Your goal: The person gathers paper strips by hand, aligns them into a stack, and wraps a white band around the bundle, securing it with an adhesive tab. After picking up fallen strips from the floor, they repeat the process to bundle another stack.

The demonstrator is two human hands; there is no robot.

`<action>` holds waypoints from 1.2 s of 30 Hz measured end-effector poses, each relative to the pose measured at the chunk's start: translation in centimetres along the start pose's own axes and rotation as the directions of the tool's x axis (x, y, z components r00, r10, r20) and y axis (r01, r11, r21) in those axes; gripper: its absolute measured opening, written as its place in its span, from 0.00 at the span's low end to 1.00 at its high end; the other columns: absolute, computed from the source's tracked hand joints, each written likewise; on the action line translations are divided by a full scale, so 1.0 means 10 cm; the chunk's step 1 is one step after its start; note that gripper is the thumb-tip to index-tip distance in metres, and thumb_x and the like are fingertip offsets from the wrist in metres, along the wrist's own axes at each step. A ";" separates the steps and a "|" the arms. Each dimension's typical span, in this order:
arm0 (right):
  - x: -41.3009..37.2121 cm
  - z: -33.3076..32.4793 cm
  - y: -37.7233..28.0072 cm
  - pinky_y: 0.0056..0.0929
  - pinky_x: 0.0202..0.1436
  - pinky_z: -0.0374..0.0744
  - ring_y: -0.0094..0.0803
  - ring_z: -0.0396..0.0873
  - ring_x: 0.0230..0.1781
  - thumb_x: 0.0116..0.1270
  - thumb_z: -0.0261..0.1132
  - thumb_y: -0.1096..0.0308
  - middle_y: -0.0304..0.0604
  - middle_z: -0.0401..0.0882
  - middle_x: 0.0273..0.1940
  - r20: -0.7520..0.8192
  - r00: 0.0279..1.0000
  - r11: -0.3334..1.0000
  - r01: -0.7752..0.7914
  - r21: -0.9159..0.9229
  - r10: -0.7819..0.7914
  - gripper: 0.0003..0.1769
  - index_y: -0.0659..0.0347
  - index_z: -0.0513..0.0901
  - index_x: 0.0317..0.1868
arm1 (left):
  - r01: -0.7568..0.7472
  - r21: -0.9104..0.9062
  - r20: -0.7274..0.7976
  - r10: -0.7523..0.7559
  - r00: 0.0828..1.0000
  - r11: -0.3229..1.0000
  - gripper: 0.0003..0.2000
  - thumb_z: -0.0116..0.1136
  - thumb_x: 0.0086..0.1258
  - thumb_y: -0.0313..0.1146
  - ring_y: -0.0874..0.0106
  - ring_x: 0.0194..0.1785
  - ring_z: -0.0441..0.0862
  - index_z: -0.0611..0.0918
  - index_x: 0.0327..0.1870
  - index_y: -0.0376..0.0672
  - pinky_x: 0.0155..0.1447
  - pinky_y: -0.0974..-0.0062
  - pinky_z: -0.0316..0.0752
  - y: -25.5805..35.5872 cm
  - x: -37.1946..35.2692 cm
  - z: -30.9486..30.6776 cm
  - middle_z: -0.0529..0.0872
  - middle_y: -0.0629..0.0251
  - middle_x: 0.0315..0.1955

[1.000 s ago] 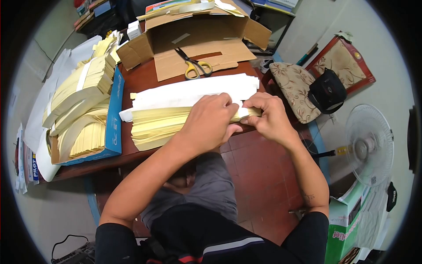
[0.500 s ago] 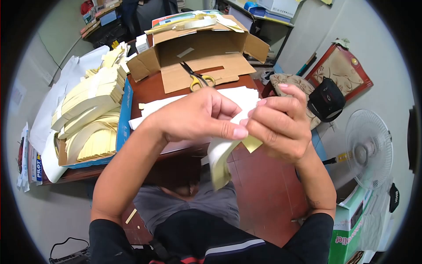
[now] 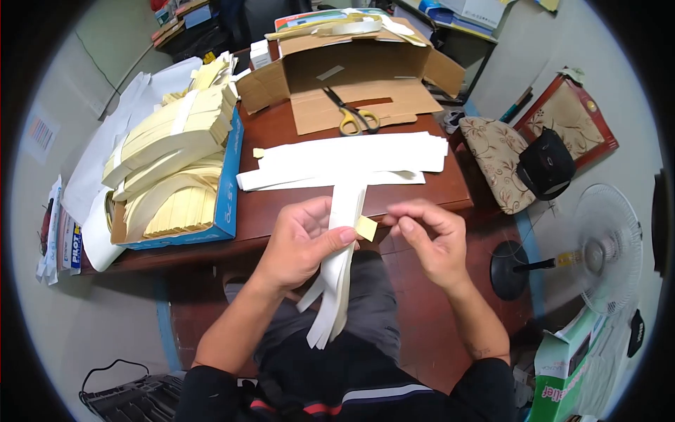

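My left hand (image 3: 304,243) grips a bundle of long white paper strips (image 3: 336,271), its thumb pressed across the front. The strips hang upright at the table's front edge, their lower ends fanned apart over my lap. A small yellow paper tab (image 3: 365,228) sticks out from the bundle's right side. Just right of the tab is my right hand (image 3: 434,240), fingers loosely bent, with nothing visible in them. Behind, more white strips (image 3: 351,156) lie flat in a stack on the table, with another yellow tab (image 3: 259,152) at their left end.
Black-and-yellow scissors (image 3: 357,118) lie by an opened cardboard box (image 3: 358,67). On the left, a blue box (image 3: 230,186) holds bundled cream strips (image 3: 176,130). To the right are a patterned chair (image 3: 492,158) bearing a black cap (image 3: 545,165), and a fan (image 3: 598,253).
The bundle has turned to hang upright, its yellow tab now in plain view. My right hand has let go and moved off to the right, while my left keeps hold.
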State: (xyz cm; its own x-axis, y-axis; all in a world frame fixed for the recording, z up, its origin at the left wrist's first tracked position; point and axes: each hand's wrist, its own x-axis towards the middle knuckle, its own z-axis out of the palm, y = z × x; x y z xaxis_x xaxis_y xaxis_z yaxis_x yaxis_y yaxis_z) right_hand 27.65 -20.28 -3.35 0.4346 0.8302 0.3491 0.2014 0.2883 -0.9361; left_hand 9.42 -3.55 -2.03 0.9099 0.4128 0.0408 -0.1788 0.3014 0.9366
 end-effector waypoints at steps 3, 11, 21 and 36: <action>-0.16 0.32 0.04 0.23 0.50 0.84 0.20 0.85 0.45 0.67 0.78 0.78 0.41 0.89 0.46 -0.017 0.991 0.968 -0.125 0.219 0.132 0.16 0.69 0.89 0.55 | -0.013 -0.070 -0.032 0.010 0.999 0.997 0.15 0.70 0.76 0.25 0.77 0.48 0.89 0.83 0.59 0.30 0.55 0.76 0.85 -0.08 -0.08 -0.03 0.91 0.59 0.49; 0.00 0.60 0.05 0.20 0.42 0.83 0.20 0.86 0.38 0.70 0.75 0.79 0.41 0.91 0.41 -0.173 0.980 0.984 -0.068 0.165 0.097 0.06 0.71 0.91 0.45 | -0.080 -0.006 -0.018 0.080 0.997 0.997 0.13 0.69 0.75 0.22 0.76 0.52 0.88 0.83 0.56 0.30 0.59 0.74 0.83 0.00 -0.09 -0.07 0.90 0.60 0.49; 0.16 0.56 -0.11 0.24 0.41 0.84 0.30 0.87 0.34 0.60 0.74 0.87 0.47 0.90 0.40 -0.207 0.976 0.975 -0.018 0.223 0.066 0.12 0.68 0.91 0.44 | -0.100 0.035 -0.058 0.101 0.993 0.994 0.15 0.71 0.74 0.23 0.76 0.49 0.88 0.83 0.58 0.29 0.56 0.75 0.85 0.13 -0.07 -0.14 0.91 0.60 0.48; 0.35 0.38 -0.23 0.33 0.42 0.86 0.45 0.88 0.39 0.57 0.78 0.83 0.49 0.88 0.44 0.292 0.817 0.726 0.576 -0.376 -0.496 0.16 0.68 0.89 0.47 | 0.095 -0.100 0.005 -0.095 0.995 0.990 0.17 0.71 0.75 0.26 0.77 0.45 0.89 0.83 0.60 0.28 0.51 0.79 0.85 0.27 -0.12 -0.20 0.91 0.58 0.47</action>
State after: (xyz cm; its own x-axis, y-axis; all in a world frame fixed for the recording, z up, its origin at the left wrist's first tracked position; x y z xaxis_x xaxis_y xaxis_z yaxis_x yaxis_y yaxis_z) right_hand 25.36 -16.26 -0.17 -0.0013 0.6749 0.7379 0.7265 0.5077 -0.4631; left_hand 7.10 -1.53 -0.25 0.9245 0.3784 -0.0469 -0.1279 0.4235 0.8968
